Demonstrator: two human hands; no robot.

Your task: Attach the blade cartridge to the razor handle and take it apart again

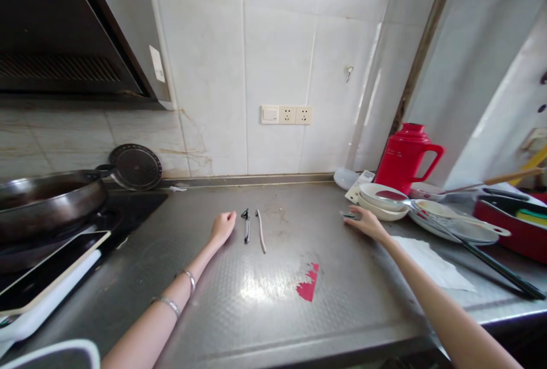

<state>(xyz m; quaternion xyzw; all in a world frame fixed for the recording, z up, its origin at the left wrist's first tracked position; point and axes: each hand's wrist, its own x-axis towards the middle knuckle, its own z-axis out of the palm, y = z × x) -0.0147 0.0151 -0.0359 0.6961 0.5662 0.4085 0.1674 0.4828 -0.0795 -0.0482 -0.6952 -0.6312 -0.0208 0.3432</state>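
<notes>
My left hand (223,228) rests on the metal counter (273,312) with its fingers curled into a loose fist, and nothing shows in it. Just right of it lies a thin black piece (247,226) with a wider head, shaped somewhat like a small razor. Beside that piece is a slim whitish stick (261,233) with a dark tip. Over on the right, close to the stacked bowls, my right hand (368,224) has its thumb and fingers around a small dark-and-clear item (348,216). That item is too small to name.
Bowls (382,204) and a plate (453,229) stand at the right, before a red thermos (401,158). A white cloth or paper (431,263) lies under my right forearm. A pan (55,204) sits on the left stove. A red patch (308,283) marks the counter.
</notes>
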